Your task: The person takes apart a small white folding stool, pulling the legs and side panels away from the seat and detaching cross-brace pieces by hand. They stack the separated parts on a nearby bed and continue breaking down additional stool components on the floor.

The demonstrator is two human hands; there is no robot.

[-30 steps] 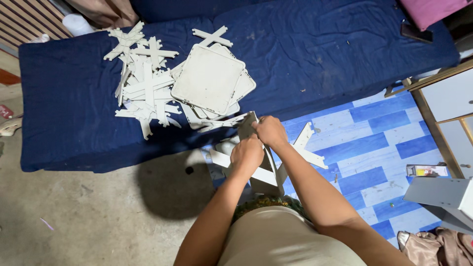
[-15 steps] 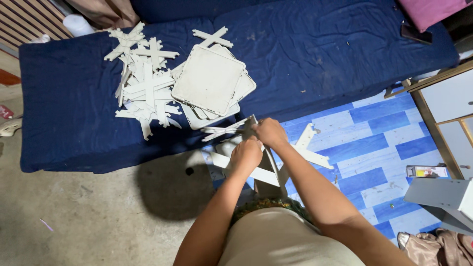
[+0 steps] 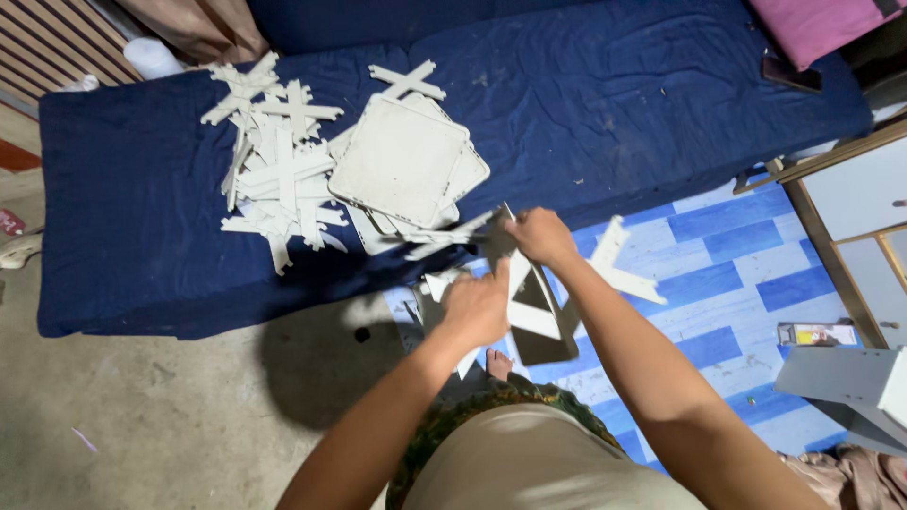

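My right hand point(image 3: 539, 234) grips the top edge of a grey square panel point(image 3: 540, 321) that stands tilted on edge in front of me. My left hand point(image 3: 477, 307) is closed on a white cross-shaped plastic piece point(image 3: 529, 316) fixed against that panel. Another white cross piece point(image 3: 444, 236) juts out to the left from the panel's top, blurred. A further cross point(image 3: 619, 269) sticks out on the right. On the blue mattress point(image 3: 614, 113) lie a stack of white square panels point(image 3: 402, 161) and a heap of white cross pieces point(image 3: 279, 170).
A blue and white striped mat point(image 3: 727, 255) covers the floor on the right; bare concrete point(image 3: 142, 416) lies on the left. A wooden cabinet point(image 3: 850, 217) and a grey box corner point(image 3: 841, 378) stand at the right. A pink cushion point(image 3: 812, 24) and a dark phone point(image 3: 792, 74) rest on the mattress.
My right hand has shifted slightly left along the panel's top edge, and a white cross piece now swings out leftward from it. My left hand stays on the panel's face.
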